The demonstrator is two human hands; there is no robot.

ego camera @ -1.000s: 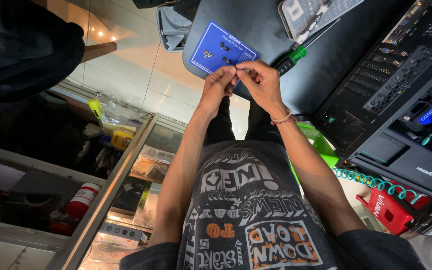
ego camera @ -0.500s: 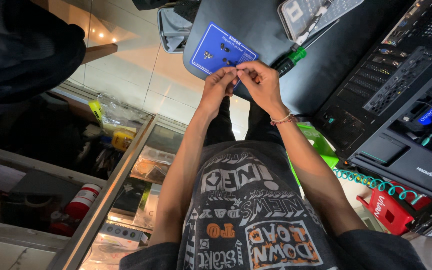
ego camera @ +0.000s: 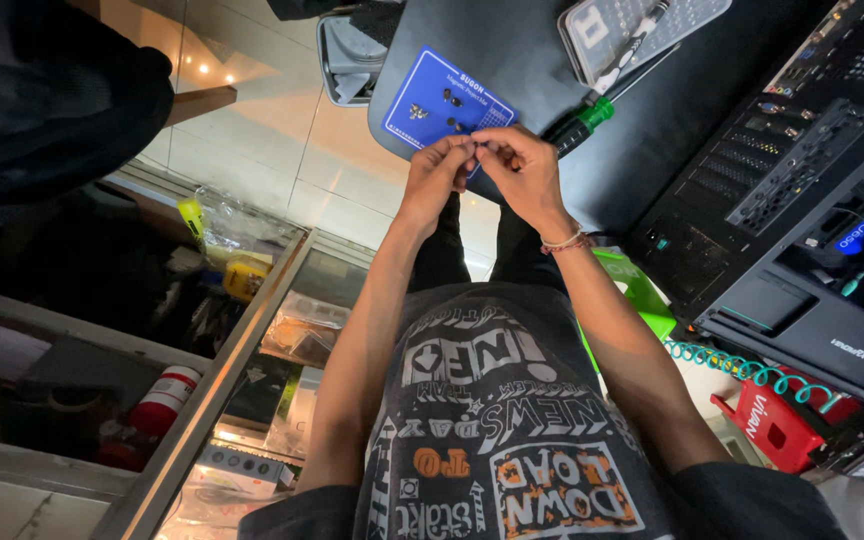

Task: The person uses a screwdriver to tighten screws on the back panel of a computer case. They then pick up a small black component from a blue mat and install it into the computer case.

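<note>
**Two hands pinch a tiny part at the counter's near edge**

Both hands meet fingertip to fingertip over the near edge of the dark counter (ego camera: 542, 60). The left hand (ego camera: 435, 175) and the right hand (ego camera: 524, 172) are each closed in a pinch around something very small between thumbs and forefingers; it is too tiny to tell what it is. A thin bracelet (ego camera: 565, 241) sits on the right wrist.

Just under the fingertips, at the counter's near edge, lies a blue mat (ego camera: 432, 100) with a few small dark screws (ego camera: 449, 97) resting on it. Touching distance to the right of the hands, a screwdriver with a green and black handle (ego camera: 584, 120) lies on the counter, pointing toward the far side. Farther back a pale tray (ego camera: 617, 30) rests near the far edge.

Along the right edge stands an open black computer case (ego camera: 802, 200). Below the counter, by the person's right side, sit a green object (ego camera: 637, 290), a teal coiled cable (ego camera: 742, 365) and a red box (ego camera: 782, 430). A glass display cabinet (ego camera: 262, 380) stands to the left.
</note>
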